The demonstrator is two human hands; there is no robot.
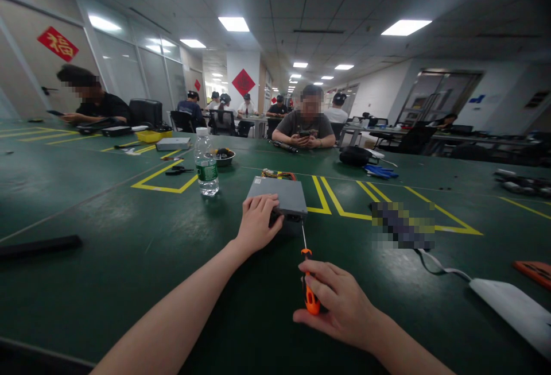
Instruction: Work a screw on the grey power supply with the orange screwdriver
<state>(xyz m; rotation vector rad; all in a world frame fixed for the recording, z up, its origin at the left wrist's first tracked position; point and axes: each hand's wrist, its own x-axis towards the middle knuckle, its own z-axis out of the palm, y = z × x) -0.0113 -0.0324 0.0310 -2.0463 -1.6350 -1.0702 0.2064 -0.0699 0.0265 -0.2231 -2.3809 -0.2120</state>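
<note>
A grey metal computer power supply [287, 193] lies on the green table in front of me, a bundle of coloured wires [278, 174] at its far side. My left hand [258, 223] grips its near left part, fingers over the top and thumb by the front face. In my right hand [340, 303] is an orange and black screwdriver [312, 301], pinched at the handle by thumb and fingers. Its thin shaft points away from me, and the tip is at the near right corner of the power supply. Whether the tip sits in a screw I cannot tell.
Left of the power supply stands a water bottle [207, 162], with a metal bowl [224, 158] behind it. A white power strip [512, 312] with a cable lies at right, blue gloves [380, 171] farther back. Across the table sits a person [307, 119] holding a phone.
</note>
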